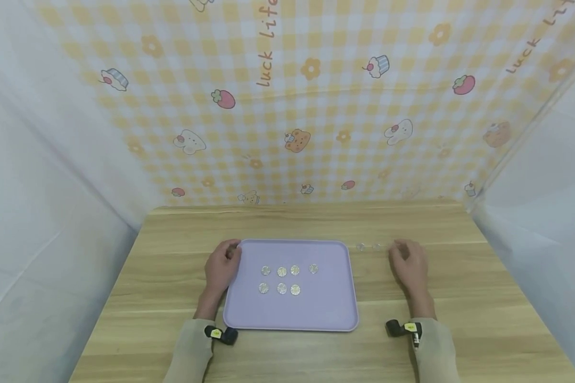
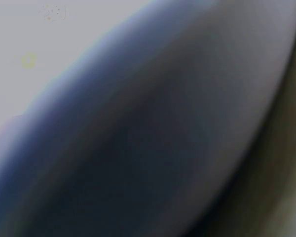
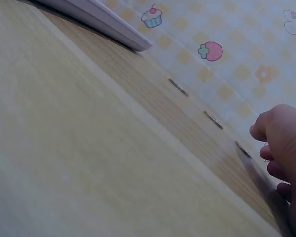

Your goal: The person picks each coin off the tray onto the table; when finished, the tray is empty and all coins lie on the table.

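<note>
Discs (image 1: 281, 272), round and pale, lie in two places. Seven are on the tray (image 1: 316, 314), four in the upper row and three in the lower, the fourth of the upper row standing a little apart. The others lie on the table (image 1: 287, 351), to the right of the tray. From the head, two of these are visible, but so faint that they almost mix with the wood; the right wrist view shows three in a line, thin because they are seen from the side. The marks on the discs are too small to read.

The left hand (image 1: 220, 271) is at the upper left corner of the tray, with bent fingers touching the rim. I cannot tell if it grips it, since the fingertips are partly hidden. The left wrist view is mostly covered by a dark, blurred shape, perhaps the side of the tray.

The right hand (image 1: 409, 266) rests on the table just beside the nearest disc. Its fingers are loosely bent, with a gap below the thumb, and it has hold of nothing that I can see. In the wrist view this hand is cut by the right edge.

Behind, the checked cloth (image 1: 268, 117) has its lettering cut off at the top.
</note>
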The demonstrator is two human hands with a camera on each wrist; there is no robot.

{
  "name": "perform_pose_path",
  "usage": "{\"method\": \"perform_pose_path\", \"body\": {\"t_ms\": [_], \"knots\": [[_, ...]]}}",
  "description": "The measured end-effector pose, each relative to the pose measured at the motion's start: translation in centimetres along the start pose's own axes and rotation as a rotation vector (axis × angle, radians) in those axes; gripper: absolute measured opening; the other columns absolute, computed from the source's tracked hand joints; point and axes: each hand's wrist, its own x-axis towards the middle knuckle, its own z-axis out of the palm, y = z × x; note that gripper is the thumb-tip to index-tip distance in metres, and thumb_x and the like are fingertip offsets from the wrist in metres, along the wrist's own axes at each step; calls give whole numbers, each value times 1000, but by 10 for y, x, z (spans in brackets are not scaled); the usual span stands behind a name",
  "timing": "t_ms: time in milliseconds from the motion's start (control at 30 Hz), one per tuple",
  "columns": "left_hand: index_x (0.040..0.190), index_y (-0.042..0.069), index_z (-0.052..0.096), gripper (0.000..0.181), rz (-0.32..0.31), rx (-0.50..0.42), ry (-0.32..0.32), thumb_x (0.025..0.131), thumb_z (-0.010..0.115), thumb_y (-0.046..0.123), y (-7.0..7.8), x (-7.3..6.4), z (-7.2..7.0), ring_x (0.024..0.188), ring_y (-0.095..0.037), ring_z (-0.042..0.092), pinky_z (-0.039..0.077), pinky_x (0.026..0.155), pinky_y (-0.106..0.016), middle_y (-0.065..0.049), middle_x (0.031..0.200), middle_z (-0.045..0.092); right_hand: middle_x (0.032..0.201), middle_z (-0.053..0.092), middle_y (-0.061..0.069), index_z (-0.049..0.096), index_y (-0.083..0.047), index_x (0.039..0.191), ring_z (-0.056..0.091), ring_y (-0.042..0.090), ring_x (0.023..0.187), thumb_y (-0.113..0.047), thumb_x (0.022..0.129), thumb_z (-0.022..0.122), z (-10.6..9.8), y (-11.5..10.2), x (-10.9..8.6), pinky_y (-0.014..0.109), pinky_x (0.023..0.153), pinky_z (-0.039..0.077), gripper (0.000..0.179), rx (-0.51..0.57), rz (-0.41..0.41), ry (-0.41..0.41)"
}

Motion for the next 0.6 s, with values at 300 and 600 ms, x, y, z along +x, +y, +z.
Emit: {"method": "perform_pose_path", "body": {"t_ms": [300,600], "knots": [[117,12,70,23,21,9,10,96,63,20,-2,0,0,62,-16,55,44,56,-29,-6,75,65,105,66,22,68,4,107,55,29,106,-9,96,61,1,-5,-2,45,98,36,19,100,-108,97],[117,12,70,23,45,14,18,96,63,21,-5,1,2,62,-16,55,43,57,-30,-5,76,66,93,66,17,70,2,98,45,-1,90,-5,91,65,7,-13,-7,29,83,34,12,169,-247,125]]}}
